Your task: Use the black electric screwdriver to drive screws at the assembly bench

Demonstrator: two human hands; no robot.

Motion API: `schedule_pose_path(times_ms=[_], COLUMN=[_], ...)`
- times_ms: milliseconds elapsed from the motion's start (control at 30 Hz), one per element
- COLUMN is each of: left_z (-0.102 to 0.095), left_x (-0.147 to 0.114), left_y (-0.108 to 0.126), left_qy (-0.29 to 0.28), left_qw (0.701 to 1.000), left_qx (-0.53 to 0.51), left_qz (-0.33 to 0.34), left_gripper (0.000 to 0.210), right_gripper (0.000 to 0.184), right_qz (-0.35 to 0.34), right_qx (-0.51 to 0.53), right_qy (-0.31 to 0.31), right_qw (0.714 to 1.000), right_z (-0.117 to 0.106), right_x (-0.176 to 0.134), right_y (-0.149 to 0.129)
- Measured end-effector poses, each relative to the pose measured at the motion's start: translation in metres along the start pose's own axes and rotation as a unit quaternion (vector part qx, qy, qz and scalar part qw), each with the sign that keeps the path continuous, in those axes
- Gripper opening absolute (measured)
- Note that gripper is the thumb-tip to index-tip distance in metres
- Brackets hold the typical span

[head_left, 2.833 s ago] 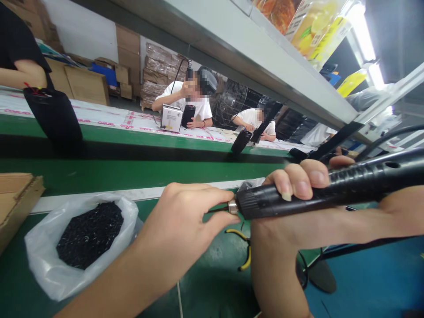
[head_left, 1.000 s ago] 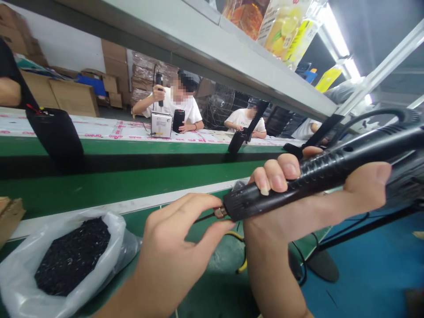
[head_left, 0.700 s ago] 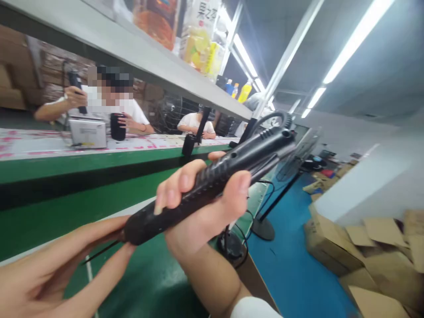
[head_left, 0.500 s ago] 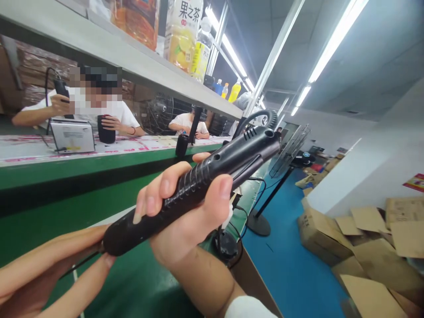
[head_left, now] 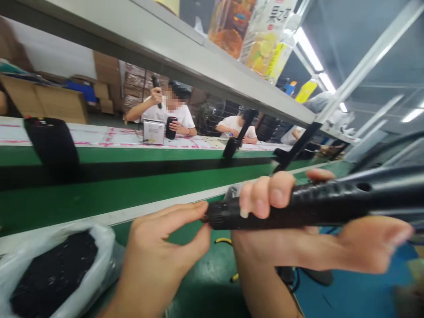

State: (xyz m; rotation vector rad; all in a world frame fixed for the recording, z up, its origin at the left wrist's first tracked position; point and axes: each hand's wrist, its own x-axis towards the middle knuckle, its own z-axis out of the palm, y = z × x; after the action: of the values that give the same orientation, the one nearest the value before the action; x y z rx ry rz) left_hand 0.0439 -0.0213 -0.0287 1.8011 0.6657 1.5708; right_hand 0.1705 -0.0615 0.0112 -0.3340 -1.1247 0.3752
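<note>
My right hand point(head_left: 291, 238) grips a long black electric screwdriver point(head_left: 331, 203) held level across the view, its nose pointing left. My left hand point(head_left: 159, 256) pinches the nose end of the tool with thumb and forefinger; the bit is hidden behind those fingers. Both hands hover above the green conveyor belt point(head_left: 132, 185). A clear plastic bag of small black screws point(head_left: 49, 274) lies at lower left, just left of my left forearm.
Yellow-handled pliers point(head_left: 225, 242) lie on the belt under my hands. A black cylinder point(head_left: 51, 143) stands on the far belt strip. Two people in white shirts sit across the line. A grey shelf point(head_left: 198, 48) with bottles runs overhead. Blue floor lies at right.
The view swung right toward the cardboard boxes, then came back to the belt and the screw bag. The screwdriver went from tilted to level; my left fingers stayed at its nose.
</note>
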Motion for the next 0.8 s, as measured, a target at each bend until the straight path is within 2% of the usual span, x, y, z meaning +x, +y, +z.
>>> schedule_pose_path(times_ms=[67,167,233,367,467,567,633,800], left_z=[-0.001,-0.001,-0.001,-0.006,-0.013,-0.019,-0.021,-0.024], left_x=[0.0,-0.001,-0.001,0.005,0.011,0.016,0.018,0.02], left_y=[0.0,-0.001,-0.001,-0.002,-0.003,-0.005,-0.006,-0.007], left_qy=[0.006,0.001,-0.018,-0.093,-0.131,-0.156,-0.175,-0.197], left_qw=[1.0,0.999,0.999,0.993,0.989,0.987,0.984,0.98], left_qx=[-0.008,-0.027,-0.04,-0.057,-0.045,-0.018,-0.001,0.02], left_qz=[0.015,0.021,0.0,-0.052,-0.051,-0.033,-0.023,-0.019], left_gripper=[0.027,0.027,0.028,0.028,0.035,0.046,0.044,0.03], right_gripper=[0.045,0.045,0.047,0.049,0.051,0.052,0.052,0.047], right_qz=[0.012,-0.004,0.001,0.07,0.093,0.078,0.043,-0.025], right_qx=[0.022,-0.003,-0.048,-0.091,-0.083,-0.074,-0.062,-0.01], right_qy=[-0.021,-0.016,0.026,0.119,0.137,0.142,0.132,0.015], right_qw=[0.999,1.0,0.998,0.986,0.983,0.984,0.988,1.0], right_z=[-0.006,-0.011,-0.01,-0.001,0.005,0.007,0.004,-0.011], right_x=[-0.005,-0.007,-0.005,0.006,0.011,0.011,0.01,0.011], right_y=[0.0,-0.003,-0.004,-0.004,-0.001,0.005,0.01,0.016])
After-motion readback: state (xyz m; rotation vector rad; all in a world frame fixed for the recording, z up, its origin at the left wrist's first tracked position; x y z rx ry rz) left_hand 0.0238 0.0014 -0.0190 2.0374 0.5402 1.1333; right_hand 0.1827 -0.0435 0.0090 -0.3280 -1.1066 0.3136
